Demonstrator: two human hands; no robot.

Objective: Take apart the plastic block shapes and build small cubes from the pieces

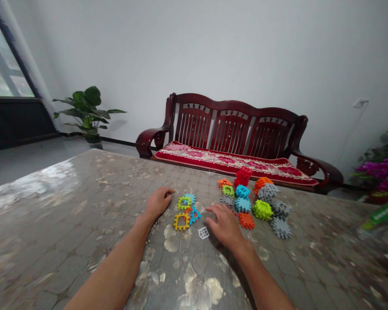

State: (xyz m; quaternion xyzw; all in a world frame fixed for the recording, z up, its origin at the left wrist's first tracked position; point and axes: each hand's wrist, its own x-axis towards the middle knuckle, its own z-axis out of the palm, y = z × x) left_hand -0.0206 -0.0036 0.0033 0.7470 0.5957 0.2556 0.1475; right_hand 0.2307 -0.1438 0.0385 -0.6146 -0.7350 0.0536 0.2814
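Observation:
My left hand (159, 202) rests on the table, fingers loosely bent and a gap showing by the thumb; I see nothing in it. To its right lie loose toothed plastic building pieces: a yellow square frame (181, 221), a lime frame (184, 203), a blue triangular piece (195, 215) and a light blue piece (190, 198), with some orange between them. My right hand (225, 224) is open above the table, fingers stretched leftward, holding nothing visible. A small white window-like lattice piece (203, 233) lies just left of it. Its fingers partly hide a grey toothed piece (226, 200).
Beyond my right hand stand several stacks of toothed pieces: red (243, 175), blue (242, 204), orange (246, 220), lime (262, 209) and grey (281, 227). Behind the patterned table (116, 185) is a wooden bench (229, 125). A green package (381, 214) lies far right.

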